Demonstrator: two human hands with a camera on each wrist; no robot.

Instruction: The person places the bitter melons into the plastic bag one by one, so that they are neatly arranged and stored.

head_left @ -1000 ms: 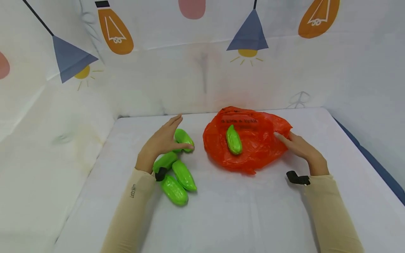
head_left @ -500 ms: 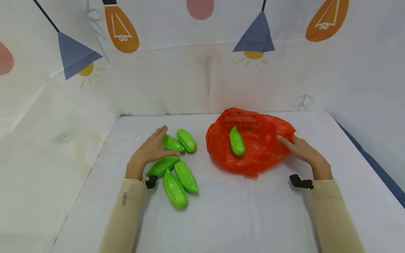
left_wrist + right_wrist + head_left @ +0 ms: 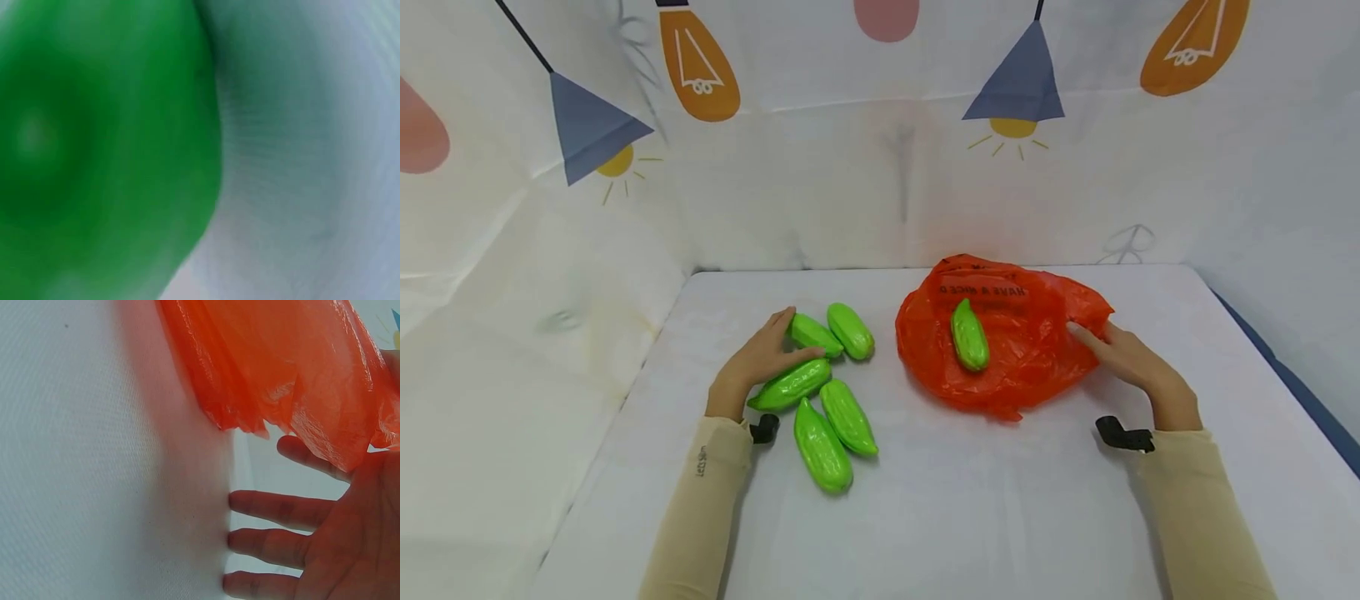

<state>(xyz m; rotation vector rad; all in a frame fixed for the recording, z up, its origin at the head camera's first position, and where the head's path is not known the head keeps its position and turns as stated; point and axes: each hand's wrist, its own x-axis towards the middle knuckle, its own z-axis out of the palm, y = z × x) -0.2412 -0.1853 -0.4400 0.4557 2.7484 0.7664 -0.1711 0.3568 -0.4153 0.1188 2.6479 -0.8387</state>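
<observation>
Glossy, bright-green, elongated vegetables (image 3: 823, 454), six of them, share the setting with a crumpled, translucent red plastic bag (image 3: 1011, 371). White fabric walls (image 3: 820, 183), creased and printed with blue lampshades (image 3: 1018, 79) and orange bulbs (image 3: 700, 67), rise behind the bag and to both sides of it. Under it spreads a white tabletop (image 3: 985, 517) with a woven texture. Two beige sleeves (image 3: 692, 517) reach in from in front of the bag, one on either side. At its right edge the right hand (image 3: 1131, 360) pinches the film between thumb and forefinger, the other fingers straight and spread. Left of the bag, the left hand (image 3: 756, 362) has thumb and fingers apart around the end of one vegetable (image 3: 817, 336); I cannot tell whether they press it. Five vegetables lie left of the bag, the sixth on top of it. Compared with one second ago, the left hand is farther from the bag, uncovering vegetables it then partly hid; the bag looks unmoved.
</observation>
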